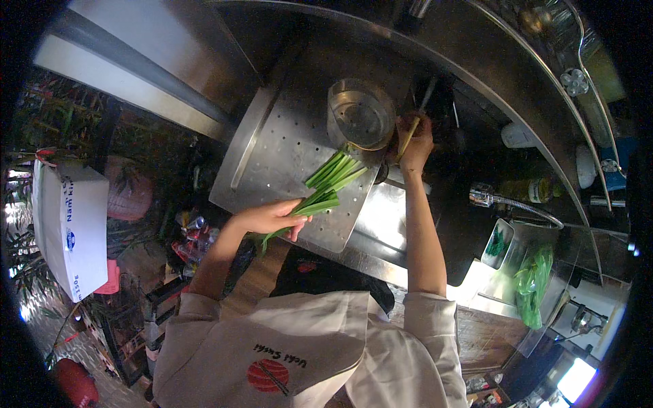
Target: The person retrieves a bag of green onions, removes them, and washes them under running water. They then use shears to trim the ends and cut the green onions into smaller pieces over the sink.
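My left hand [278, 218] grips a bunch of long green leaves [331, 178] near its lower end. The leaves slant up to the right over a perforated stainless steel board [285, 158], and their tips come close to the rim of a round clear container [334, 115]. That container stands on the board and seems to hold water. Right of it, my right hand [419, 140] is closed around a slim tool [409, 136] with a wood-coloured handle. The tool's greyish far end runs up into shadow, so its kind is unclear.
A flexible-hose faucet [482, 196] reaches in from the right over a dark basin. Beyond it are a small tray [497, 245] with green pieces and a green plastic bag [533, 288]. A white carton [76, 229] bearing writing stands at left. A curved metal edge spans the top.
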`<action>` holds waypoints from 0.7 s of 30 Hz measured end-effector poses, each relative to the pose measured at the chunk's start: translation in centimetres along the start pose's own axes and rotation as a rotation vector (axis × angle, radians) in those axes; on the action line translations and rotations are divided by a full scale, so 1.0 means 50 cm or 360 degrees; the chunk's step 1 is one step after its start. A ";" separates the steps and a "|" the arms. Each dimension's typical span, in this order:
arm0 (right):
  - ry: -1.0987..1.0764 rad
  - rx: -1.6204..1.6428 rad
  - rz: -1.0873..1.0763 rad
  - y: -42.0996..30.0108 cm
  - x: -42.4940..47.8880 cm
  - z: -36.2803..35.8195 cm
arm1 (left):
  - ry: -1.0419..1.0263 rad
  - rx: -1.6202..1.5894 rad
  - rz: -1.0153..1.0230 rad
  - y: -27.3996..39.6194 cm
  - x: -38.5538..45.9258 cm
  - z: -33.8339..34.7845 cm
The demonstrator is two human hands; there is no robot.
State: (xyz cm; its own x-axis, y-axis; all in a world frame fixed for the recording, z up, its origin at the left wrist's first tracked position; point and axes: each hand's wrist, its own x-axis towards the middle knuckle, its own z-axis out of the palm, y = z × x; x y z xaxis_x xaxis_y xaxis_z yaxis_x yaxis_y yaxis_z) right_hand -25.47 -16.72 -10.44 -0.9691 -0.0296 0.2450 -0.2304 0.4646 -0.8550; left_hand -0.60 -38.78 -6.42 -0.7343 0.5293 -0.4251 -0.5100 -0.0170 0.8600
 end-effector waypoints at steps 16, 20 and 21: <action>-0.0610 0.1740 0.0719 -0.095 -0.328 -0.097 | -0.0235 -0.0329 0.0098 0.018 0.087 0.021; -0.0687 0.1657 0.0743 -0.130 -0.323 -0.088 | -0.0414 -0.0251 -0.0011 0.031 0.116 0.031; -0.0680 0.1562 0.0812 -0.144 -0.314 -0.094 | -0.0444 -0.0260 -0.0016 0.036 0.122 0.036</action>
State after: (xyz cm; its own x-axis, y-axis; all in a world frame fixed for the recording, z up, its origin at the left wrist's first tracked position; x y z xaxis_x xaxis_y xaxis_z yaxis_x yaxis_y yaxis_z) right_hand -8.18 -15.44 -6.01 -0.8766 -0.4176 -0.2392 0.4025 -0.3637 -0.8400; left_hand -5.20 -34.06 -6.94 -0.5891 0.7420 -0.3199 -0.5982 -0.1343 0.7900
